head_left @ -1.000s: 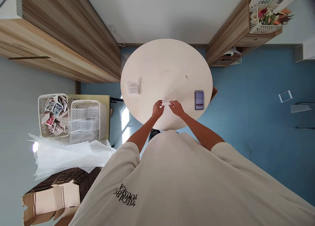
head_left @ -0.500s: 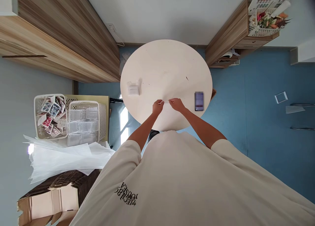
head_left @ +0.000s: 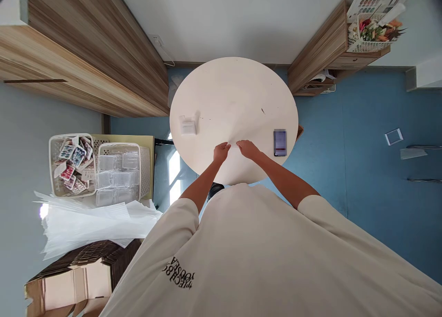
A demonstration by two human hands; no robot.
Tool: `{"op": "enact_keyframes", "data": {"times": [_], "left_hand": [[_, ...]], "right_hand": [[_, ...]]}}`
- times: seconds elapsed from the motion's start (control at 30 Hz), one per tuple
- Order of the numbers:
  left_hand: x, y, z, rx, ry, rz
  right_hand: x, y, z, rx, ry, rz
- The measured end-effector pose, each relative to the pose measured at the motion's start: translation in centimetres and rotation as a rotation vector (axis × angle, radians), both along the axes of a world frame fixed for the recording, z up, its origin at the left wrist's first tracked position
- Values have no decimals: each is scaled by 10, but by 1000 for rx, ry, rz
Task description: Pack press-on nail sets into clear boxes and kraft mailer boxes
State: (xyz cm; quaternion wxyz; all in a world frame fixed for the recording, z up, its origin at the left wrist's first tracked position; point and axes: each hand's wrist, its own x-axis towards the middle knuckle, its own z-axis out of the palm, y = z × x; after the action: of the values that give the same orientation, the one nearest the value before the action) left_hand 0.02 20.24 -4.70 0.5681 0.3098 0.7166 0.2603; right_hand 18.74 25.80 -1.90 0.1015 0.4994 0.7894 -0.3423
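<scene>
Over the near part of the round white table [head_left: 231, 91], my left hand [head_left: 221, 151] and my right hand [head_left: 247, 149] face each other a short way apart. Both have their fingers closed in a pinch. Between the fingertips is a small, pale, see-through piece [head_left: 233, 144], gripped at either end; its exact kind is too faint to make out. Toward the table's left edge stands a clear plastic box [head_left: 188, 126] with a raised flap. A phone [head_left: 280, 143] lies on the table to the right of my right hand.
On the left, one white basket [head_left: 53, 165] holds small colourful packets and another [head_left: 144, 169] holds clear plastic boxes. White sheets [head_left: 100, 225] and cardboard boxes [head_left: 65, 289] sit nearer. Wooden cabinets [head_left: 103, 45] flank the table. A basket of artificial flowers [head_left: 375, 33] stands back right.
My fingers have closed tighter on the see-through piece, and my right hand has turned more knuckles-up. The box and phone stay in place; the view has shifted slightly.
</scene>
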Motion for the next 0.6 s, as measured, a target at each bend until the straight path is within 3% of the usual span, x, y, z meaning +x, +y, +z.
{"op": "enact_keyframes", "data": {"times": [0.3, 0.47, 0.6], "left_hand": [[0, -4, -3, 21, -13, 20], [2, -8, -3, 44, -16, -9], [4, -17, -3, 54, 15, -14]], "right_hand": [[-5, -18, -4, 88, -129, 56], [-5, -13, -4, 106, -121, -21], [0, 1, -10, 53, 52, -165]]}}
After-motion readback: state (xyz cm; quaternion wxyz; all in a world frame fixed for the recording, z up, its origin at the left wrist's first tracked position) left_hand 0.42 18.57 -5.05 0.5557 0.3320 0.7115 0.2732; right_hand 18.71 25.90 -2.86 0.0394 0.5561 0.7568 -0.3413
